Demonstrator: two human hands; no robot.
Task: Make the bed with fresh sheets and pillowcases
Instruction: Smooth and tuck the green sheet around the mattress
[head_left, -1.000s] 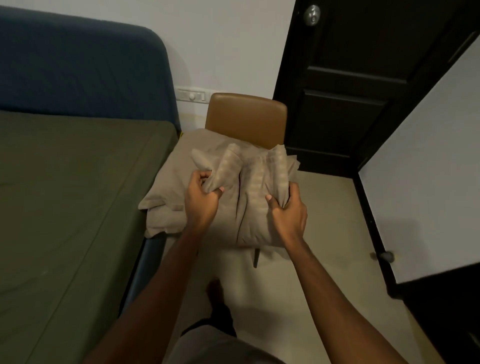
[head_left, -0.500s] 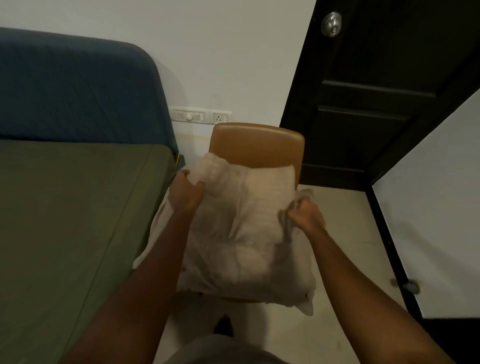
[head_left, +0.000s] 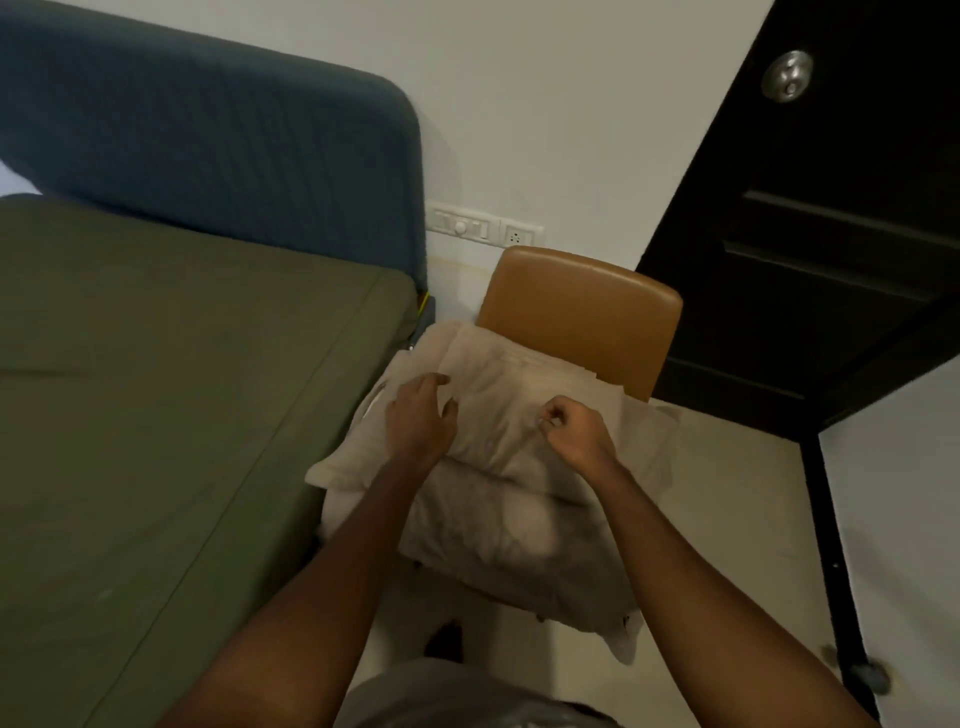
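Two hands are over a pile of bedding. The left hand (head_left: 421, 418) has its fingers (head_left: 434, 382) spread and loose, holding nothing, right over the folded beige cloth (head_left: 493, 374). The right hand (head_left: 571, 434) has its fingers curled tight and pinches a little fold of that cloth. The cloth lies on a pale pillow (head_left: 509, 540), on a brown chair (head_left: 582, 306) just beside the bed (head_left: 156, 415), which has a green sheet and a blue headboard (head_left: 208, 145).

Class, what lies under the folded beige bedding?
Beneath the folded beige bedding lies a pale crumpled pillow. The seat of the tan padded chair is covered; only its backrest shows.
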